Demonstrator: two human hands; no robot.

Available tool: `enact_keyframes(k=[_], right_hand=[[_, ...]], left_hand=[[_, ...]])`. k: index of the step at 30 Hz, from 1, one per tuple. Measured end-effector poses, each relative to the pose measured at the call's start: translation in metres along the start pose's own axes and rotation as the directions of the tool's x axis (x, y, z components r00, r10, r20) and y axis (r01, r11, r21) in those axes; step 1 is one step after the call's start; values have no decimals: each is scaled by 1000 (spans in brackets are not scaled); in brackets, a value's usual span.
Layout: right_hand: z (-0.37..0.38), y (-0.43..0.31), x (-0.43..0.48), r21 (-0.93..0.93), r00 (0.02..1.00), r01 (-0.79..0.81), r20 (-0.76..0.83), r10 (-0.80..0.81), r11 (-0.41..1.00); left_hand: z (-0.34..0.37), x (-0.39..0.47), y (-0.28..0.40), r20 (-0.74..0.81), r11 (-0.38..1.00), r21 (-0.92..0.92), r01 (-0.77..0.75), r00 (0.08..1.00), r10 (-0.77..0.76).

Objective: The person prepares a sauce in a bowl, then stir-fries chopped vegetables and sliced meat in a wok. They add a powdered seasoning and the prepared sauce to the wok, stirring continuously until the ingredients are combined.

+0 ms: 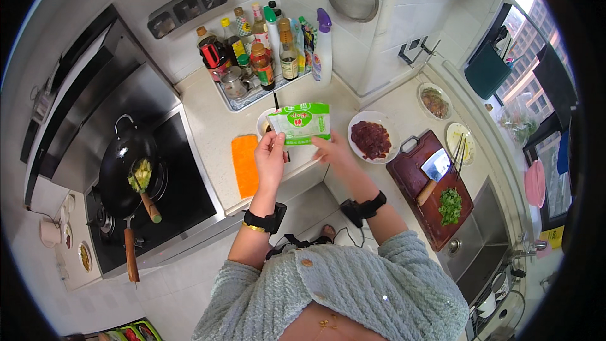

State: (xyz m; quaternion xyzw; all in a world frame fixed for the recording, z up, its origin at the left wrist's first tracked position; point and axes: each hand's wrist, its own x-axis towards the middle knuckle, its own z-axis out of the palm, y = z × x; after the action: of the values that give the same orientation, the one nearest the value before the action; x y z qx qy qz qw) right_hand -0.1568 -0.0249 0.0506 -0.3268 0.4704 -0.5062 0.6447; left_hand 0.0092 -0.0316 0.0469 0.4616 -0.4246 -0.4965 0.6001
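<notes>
Pinched by its lower left corner, a green and white plastic food packet (303,122) bearing writing is in my left hand (271,155). My right hand (334,151), blurred, has its fingers apart at the packet's lower right corner; whether they touch it is unclear. Behind the packet a white bowl (262,123) with dark liquid is mostly hidden. An orange cloth (245,166) lies on the counter left of my left hand. To the right of my right hand, a white plate (355,146) bears dark red raw meat (371,139).
A black wok (118,151) with food and a wooden-handled utensil (150,207) sits on the hob at left. Sauce bottles (262,64) crowd a tray behind. On the right, a cutting board (407,166) bears a cleaver (435,165) and chopped greens (450,205), beside the sink (478,237).
</notes>
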Motion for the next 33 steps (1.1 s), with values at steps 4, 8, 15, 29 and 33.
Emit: enact_keyframes(k=[4,8,15,29,33], right_hand=[[-55,-31,28,-354,934,352,77,-348,867],[-82,-45,50,-325,928,372,136,-347,869],[-110,-50,80,-382,951,234,-102,-292,894],[-151,-17,179,-518,890,-140,-439,-121,844],[-145,-23,181,-756,908,-205,-383,-167,621]], left_hand=[[27,18,-12,41,998,43,50,998,-52],[48,38,-16,129,982,114,154,977,-168],[55,36,-38,112,961,276,26,992,-59],[19,-27,-59,231,867,492,79,948,-217],[17,-30,-54,241,858,512,41,952,-189]])
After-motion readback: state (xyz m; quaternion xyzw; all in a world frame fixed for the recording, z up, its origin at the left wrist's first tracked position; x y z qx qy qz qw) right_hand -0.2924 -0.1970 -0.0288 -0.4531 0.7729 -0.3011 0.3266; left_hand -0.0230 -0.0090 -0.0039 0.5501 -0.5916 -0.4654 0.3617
